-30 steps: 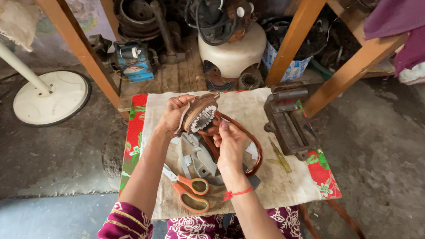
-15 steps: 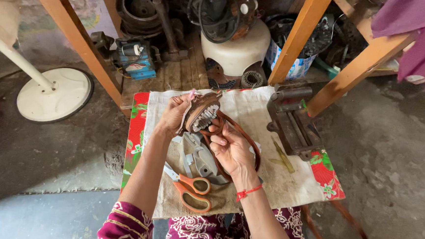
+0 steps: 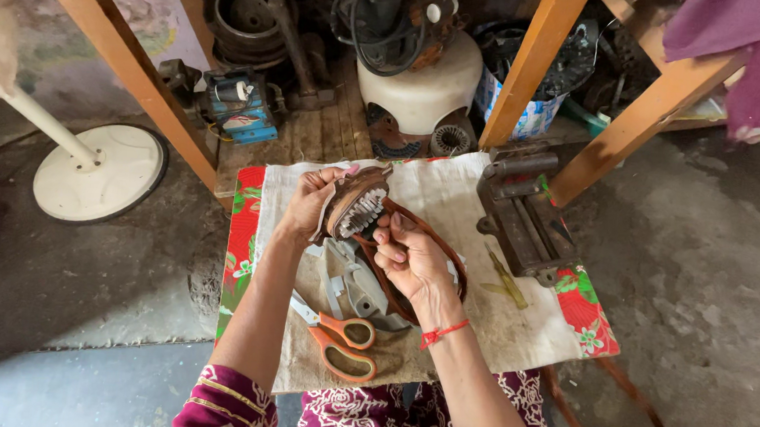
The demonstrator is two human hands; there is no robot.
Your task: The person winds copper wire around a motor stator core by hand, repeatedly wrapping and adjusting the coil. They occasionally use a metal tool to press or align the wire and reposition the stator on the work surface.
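While we look down from head height, the low counter [image 3: 478,334] w/ its pale cloth [image 3: 434,195] and red floral edge fills the middle; its near edge is hidden behind our arms and lap. At the back right sits a dark metal vise [image 3: 520,215], just beside a wooden leg. A brown leather strap [image 3: 448,253] loops across the cloth, partly hidden under our right hand, and another length trails off the counter's right corner, cut off at the bottom. Our left hand [image 3: 310,202] has its fingers closed round a brown toothed piece [image 3: 356,208], held up above the cloth approx. at centre; what it is exactly we can't make out. Our right hand [image 3: 408,257] has fingers curled, tips touching that piece's lower edge. Grey metal bits [image 3: 354,282] lie below, overlapping, hard to separate. Orange-handled scissors [image 3: 341,343] lie nearest us.
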